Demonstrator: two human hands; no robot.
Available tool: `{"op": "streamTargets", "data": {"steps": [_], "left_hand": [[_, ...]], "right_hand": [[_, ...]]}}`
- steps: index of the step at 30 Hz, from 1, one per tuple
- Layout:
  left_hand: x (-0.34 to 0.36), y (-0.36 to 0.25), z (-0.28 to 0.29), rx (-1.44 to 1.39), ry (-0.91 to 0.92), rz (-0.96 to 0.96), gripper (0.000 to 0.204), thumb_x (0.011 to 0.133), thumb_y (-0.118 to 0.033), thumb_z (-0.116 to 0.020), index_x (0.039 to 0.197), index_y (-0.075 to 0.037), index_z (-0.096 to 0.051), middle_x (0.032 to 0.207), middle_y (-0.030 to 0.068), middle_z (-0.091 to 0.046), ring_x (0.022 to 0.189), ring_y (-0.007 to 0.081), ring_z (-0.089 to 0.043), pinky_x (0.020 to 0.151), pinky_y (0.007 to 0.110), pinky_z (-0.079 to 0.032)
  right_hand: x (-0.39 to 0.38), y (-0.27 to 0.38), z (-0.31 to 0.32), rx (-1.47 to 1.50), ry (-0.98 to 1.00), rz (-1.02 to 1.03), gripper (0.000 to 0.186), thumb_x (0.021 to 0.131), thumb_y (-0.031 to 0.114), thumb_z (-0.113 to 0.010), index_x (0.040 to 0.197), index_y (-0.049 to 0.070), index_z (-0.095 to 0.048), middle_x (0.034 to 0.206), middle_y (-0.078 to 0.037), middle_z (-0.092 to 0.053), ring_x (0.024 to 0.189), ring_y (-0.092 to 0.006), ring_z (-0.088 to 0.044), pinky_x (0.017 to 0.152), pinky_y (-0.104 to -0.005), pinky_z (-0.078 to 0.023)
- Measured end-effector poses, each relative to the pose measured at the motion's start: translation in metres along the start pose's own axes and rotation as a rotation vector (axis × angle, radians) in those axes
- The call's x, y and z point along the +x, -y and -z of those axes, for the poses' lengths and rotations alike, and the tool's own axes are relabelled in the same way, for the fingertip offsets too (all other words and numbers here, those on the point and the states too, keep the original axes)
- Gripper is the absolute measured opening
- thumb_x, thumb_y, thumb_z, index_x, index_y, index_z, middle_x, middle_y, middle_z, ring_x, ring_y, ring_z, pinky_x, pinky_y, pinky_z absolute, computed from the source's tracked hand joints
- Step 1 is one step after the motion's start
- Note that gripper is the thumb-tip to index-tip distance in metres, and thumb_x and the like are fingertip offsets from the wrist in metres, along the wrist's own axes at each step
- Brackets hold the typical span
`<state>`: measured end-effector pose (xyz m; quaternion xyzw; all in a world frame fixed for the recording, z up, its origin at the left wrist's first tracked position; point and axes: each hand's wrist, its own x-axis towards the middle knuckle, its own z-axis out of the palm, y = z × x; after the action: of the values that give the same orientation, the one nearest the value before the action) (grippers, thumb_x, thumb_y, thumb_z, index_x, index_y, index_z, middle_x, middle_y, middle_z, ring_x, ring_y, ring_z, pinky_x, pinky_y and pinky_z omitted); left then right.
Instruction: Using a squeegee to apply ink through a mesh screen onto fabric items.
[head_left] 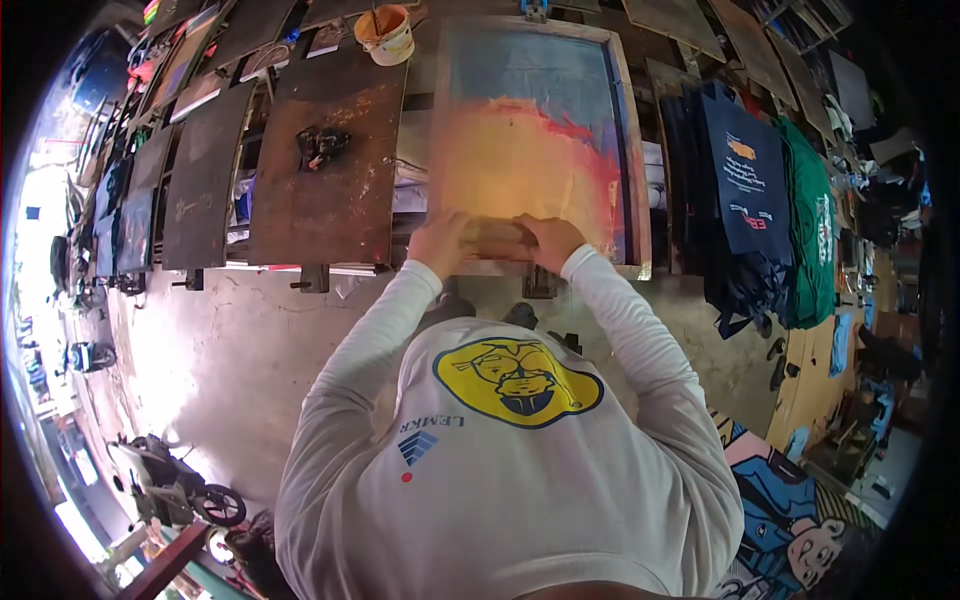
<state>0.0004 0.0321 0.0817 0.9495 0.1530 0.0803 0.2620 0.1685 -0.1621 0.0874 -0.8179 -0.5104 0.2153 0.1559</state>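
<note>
A framed printing screen (530,60) lies in front of me, its mesh coated with yellow and pinkish-red ink below a bluish upper area. Near the screen's lower edge, my left hand (445,238) and my right hand (548,238) grip either end of a squeegee (497,237) lying crosswise over the ink. The fingers of both hands curl over its handle, partly hidden from view.
An ink bucket (383,40) stands at the upper left of the screen. A dark crumpled cloth (320,147) lies on a brown board (290,210). Navy bags (745,190) and green bags (808,220) are piled at the right. A motorbike (165,485) stands at the lower left.
</note>
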Motion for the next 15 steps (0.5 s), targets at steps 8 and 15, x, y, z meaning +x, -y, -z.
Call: {"op": "streamTargets", "data": {"steps": [8,15], "left_hand": [[0.112,0.039,-0.007,0.253,0.112,-0.065,0.037,0.079,-0.028,-0.074,0.106,-0.009,-0.059,0.106,0.0116,-0.066,0.1,0.0335,-0.064,0.082,0.046,-0.052],[0.131,0.054,-0.033,0.397,0.189,-0.13,0.047,0.076,-0.033,-0.078,0.109,-0.008,-0.057,0.108,0.0141,-0.063,0.1,0.0353,-0.063,0.083,0.045,-0.052]], "right_hand": [[0.072,-0.019,0.042,-0.067,-0.135,-0.072,0.03,0.083,0.017,-0.06,0.112,0.014,-0.067,0.099,-0.013,-0.072,0.095,-0.0338,-0.068,0.084,-0.0447,-0.054],[0.086,-0.023,0.02,-0.196,-0.103,-0.164,0.033,0.081,0.011,-0.058,0.114,0.017,-0.064,0.099,-0.015,-0.071,0.094,-0.0357,-0.067,0.083,-0.0464,-0.053]]}}
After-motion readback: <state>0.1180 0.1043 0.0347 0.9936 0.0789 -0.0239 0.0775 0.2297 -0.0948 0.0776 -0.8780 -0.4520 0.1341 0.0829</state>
